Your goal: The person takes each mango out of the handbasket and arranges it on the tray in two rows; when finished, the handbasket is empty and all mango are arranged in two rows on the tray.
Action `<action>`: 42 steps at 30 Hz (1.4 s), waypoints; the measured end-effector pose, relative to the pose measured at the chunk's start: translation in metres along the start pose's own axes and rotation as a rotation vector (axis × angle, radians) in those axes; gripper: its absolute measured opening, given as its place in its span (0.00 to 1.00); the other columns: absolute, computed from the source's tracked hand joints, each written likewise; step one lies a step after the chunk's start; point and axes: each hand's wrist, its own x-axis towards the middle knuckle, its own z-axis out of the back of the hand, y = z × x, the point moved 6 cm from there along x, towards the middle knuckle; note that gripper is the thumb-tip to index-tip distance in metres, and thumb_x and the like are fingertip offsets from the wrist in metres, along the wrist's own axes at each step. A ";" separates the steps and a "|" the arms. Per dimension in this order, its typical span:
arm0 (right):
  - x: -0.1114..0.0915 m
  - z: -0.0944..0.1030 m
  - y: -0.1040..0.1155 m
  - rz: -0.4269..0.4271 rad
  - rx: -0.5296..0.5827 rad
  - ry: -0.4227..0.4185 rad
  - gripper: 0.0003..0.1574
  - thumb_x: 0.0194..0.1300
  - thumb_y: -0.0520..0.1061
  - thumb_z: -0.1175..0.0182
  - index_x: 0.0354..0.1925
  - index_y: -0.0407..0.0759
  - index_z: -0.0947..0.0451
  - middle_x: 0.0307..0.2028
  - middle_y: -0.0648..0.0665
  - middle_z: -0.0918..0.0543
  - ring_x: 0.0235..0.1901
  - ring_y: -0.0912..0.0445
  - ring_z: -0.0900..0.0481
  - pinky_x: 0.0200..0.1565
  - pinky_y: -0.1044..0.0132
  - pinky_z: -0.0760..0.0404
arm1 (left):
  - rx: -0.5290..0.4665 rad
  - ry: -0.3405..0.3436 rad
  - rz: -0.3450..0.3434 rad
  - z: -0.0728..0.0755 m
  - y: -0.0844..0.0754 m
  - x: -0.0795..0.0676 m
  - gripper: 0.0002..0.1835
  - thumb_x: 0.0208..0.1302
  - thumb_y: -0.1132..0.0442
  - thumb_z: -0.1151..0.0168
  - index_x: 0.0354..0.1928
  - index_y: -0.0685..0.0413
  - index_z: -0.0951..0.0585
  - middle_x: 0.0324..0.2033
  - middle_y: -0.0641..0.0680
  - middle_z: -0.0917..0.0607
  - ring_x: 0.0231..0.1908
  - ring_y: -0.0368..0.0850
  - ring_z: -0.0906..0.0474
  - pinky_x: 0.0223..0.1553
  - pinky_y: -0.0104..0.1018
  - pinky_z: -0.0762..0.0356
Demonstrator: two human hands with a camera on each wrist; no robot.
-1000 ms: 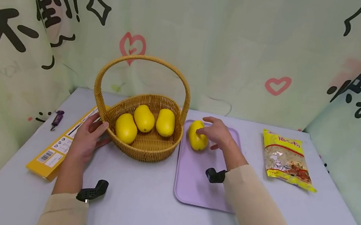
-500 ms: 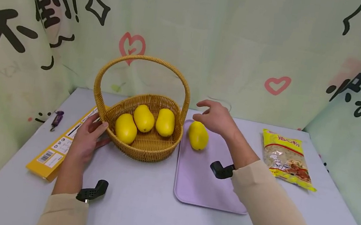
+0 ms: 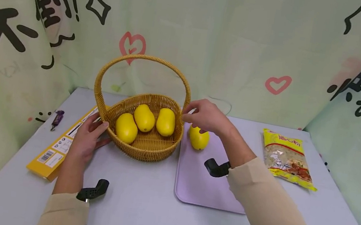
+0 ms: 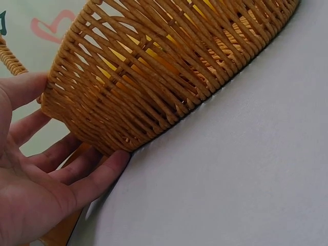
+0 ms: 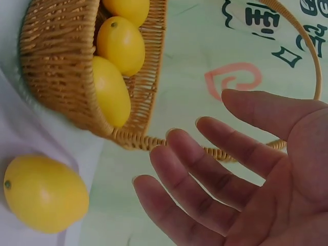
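A wicker basket (image 3: 146, 151) with a tall arched handle holds three smooth, oblong yellow fruits (image 3: 126, 128). My left hand (image 3: 86, 140) touches the basket's left end. In the left wrist view its thumb (image 4: 31, 87) meets the rim, and its spread fingers lie against the woven side. Beside the handle's right foot is my right hand (image 3: 209, 116), fingers pointing left, nothing in it. Its fingers (image 5: 200, 169) are loosely extended in the right wrist view; whether they touch the handle I cannot tell. Another yellow fruit (image 3: 198, 139) lies on the lilac tray (image 3: 205, 184), partly below that hand.
A yellow printed packet (image 3: 290, 159) lies at the table's right. Left of the basket is a long yellow box (image 3: 55, 153) with white labels, partly behind my left arm. A small purple object (image 3: 57, 119) sits near the left edge. A printed curtain (image 3: 236, 51) hangs behind.
My right hand has lifted off the fruit on the tray, leaving it there, and moved up and left to the basket handle. The left hand and basket have stayed in place.
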 end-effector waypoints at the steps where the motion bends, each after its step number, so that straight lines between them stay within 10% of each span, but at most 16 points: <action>1: 0.000 -0.002 0.002 0.002 0.000 0.010 0.19 0.73 0.50 0.39 0.57 0.46 0.18 0.49 0.41 0.15 0.46 0.46 0.18 0.38 0.61 0.14 | -0.002 0.000 0.000 0.000 0.000 0.000 0.35 0.79 0.50 0.45 0.81 0.24 0.45 0.81 0.50 0.42 0.77 0.53 0.39 0.71 0.55 0.28; 16: 0.027 -0.036 0.043 0.059 -0.131 0.176 0.28 0.72 0.51 0.36 0.67 0.48 0.23 0.60 0.42 0.20 0.43 0.46 0.22 0.49 0.53 0.13 | -0.010 0.000 -0.001 0.002 -0.002 -0.001 0.34 0.79 0.50 0.45 0.81 0.25 0.45 0.81 0.51 0.42 0.76 0.54 0.38 0.71 0.53 0.28; 24: 0.048 -0.051 0.046 -0.024 -0.128 0.161 0.35 0.70 0.50 0.34 0.72 0.49 0.27 0.78 0.45 0.35 0.59 0.46 0.23 0.56 0.53 0.13 | -0.025 -0.008 -0.015 0.005 -0.001 0.001 0.34 0.79 0.52 0.45 0.81 0.26 0.44 0.81 0.51 0.42 0.77 0.53 0.38 0.71 0.55 0.28; 42: 0.082 -0.058 0.042 -0.123 -0.161 0.063 0.32 0.70 0.48 0.35 0.68 0.38 0.26 0.67 0.40 0.23 0.63 0.45 0.26 0.67 0.53 0.24 | -0.011 -0.013 -0.019 0.003 0.001 0.003 0.34 0.79 0.53 0.44 0.81 0.27 0.43 0.80 0.51 0.39 0.76 0.53 0.38 0.70 0.55 0.26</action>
